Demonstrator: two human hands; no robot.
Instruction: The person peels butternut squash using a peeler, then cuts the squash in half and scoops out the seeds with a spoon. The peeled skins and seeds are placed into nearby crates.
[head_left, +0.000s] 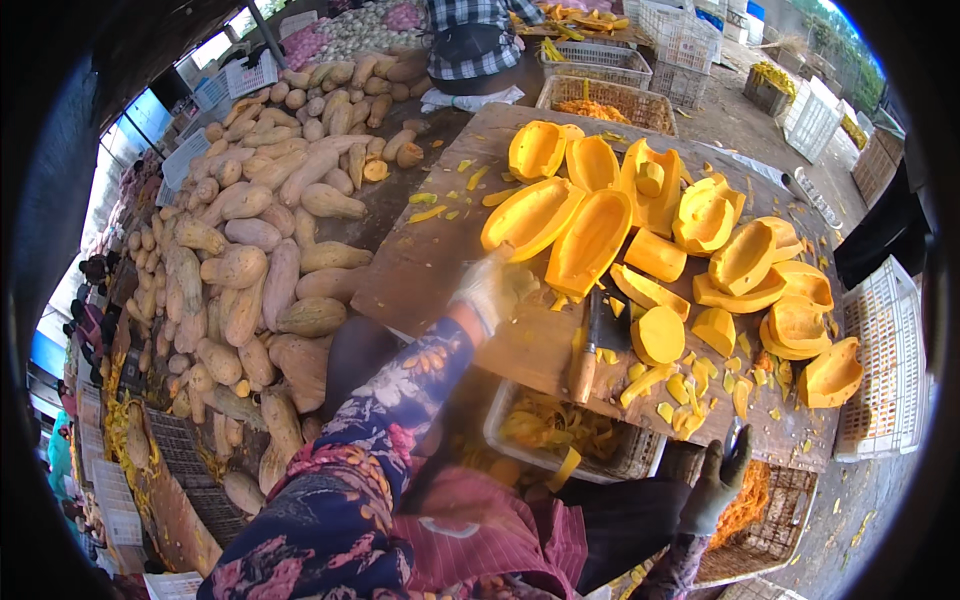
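My left hand (495, 289), in a whitish work glove and blurred by motion, hovers over the wooden table. Its fingers look apart, with nothing seen in them, close to the near end of a hollowed orange squash half (534, 219). Beside it lies a second hollowed half (590, 244). At the lower right, my right hand (712, 487), also gloved, holds a small metal tool (733, 437); its lower part is hidden by the fingers. A wide-bladed knife with a wooden handle (585, 373) rests near the table's front edge, by a round squash piece (658, 335).
More hollowed pieces (742, 256) and peel scraps cover the wooden table (427, 270). A crate of peelings (570, 435) and a crate of orange pulp (739, 510) stand below its edge. Whole squashes (240, 266) are heaped at left. A person (472, 45) sits beyond; a white crate (885, 360) stands right.
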